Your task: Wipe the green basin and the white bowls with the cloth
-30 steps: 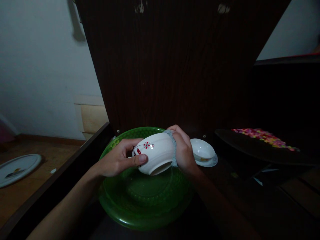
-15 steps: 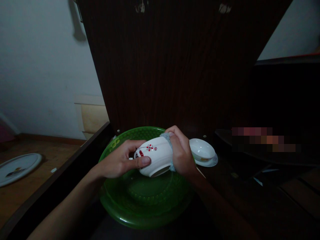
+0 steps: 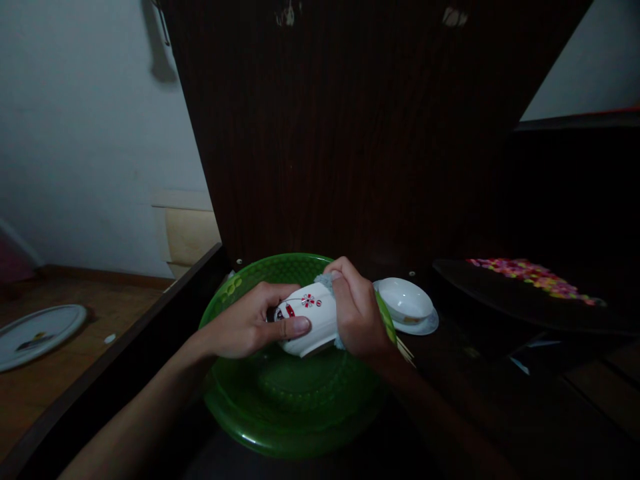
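Observation:
A white bowl [image 3: 313,317] with a small red flower print is held upside down and tilted over a wide green basin [image 3: 280,407]. My left hand [image 3: 245,325] grips its left side, thumb lying across the wall. My right hand [image 3: 356,313] is closed against the bowl's right side on a pale grey-blue cloth [image 3: 324,280], of which only the edge shows above and below the fingers. Both forearms reach in from the bottom of the view.
A small white bowl on a saucer [image 3: 407,307] sits just right of the basin on the dark table. A dark tray with colourful bits [image 3: 525,283] lies further right. A dark wooden panel [image 3: 350,133] rises behind. A white plate [image 3: 37,331] lies on the wooden floor at left.
The bowl has turned in my hands and sunk a little toward the basin; less of its foot ring shows. My right hand with the cloth has slid further over the bowl's side.

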`<state>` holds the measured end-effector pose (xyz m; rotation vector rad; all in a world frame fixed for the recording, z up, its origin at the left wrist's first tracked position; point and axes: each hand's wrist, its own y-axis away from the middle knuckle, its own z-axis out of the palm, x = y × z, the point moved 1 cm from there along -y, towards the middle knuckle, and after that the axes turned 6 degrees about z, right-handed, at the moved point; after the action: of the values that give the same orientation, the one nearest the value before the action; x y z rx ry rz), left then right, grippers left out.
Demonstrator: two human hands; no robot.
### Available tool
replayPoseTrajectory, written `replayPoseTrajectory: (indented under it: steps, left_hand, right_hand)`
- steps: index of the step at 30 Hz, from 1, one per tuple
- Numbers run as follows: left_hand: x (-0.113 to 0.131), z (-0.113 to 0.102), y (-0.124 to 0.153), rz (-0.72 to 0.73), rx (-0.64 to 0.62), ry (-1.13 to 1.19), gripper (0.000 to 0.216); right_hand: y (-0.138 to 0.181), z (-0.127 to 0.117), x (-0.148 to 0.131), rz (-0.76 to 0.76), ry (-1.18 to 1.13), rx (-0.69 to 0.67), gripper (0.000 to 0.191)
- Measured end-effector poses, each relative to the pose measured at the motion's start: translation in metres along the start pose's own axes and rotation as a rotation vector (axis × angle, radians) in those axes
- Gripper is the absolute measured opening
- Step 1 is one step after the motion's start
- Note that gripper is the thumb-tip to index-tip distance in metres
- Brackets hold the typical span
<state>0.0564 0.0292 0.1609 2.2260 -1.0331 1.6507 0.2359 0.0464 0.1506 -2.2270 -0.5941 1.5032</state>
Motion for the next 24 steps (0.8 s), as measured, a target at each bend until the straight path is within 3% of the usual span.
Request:
replayPoseTrajectory:
  steps: [8,16,20,24]
  left_hand:
    - [0.002,0.000,0.001,-0.010,0.011,-0.052,0.029]
    - [0.009,-0.001,0.002,0.052,0.141,-0.018,0.029]
    - [0.008,-0.008,0.005,0.135,0.106,0.019,0.029]
    - [0.003,-0.010,0.005,0.118,0.082,0.039,0.033]
  right_hand:
    - [0.002,0.001,0.001,-0.012,0.003,0.012,0.022]
    - [0.002,0.007,0.008,0.197,-0.304,-0.003,0.021]
    - [-0.003,0.009,0.010,0.331,-0.532,0.035,0.017]
    - [-0.010,0.007,0.015,0.473,-0.662,0.066,0.012]
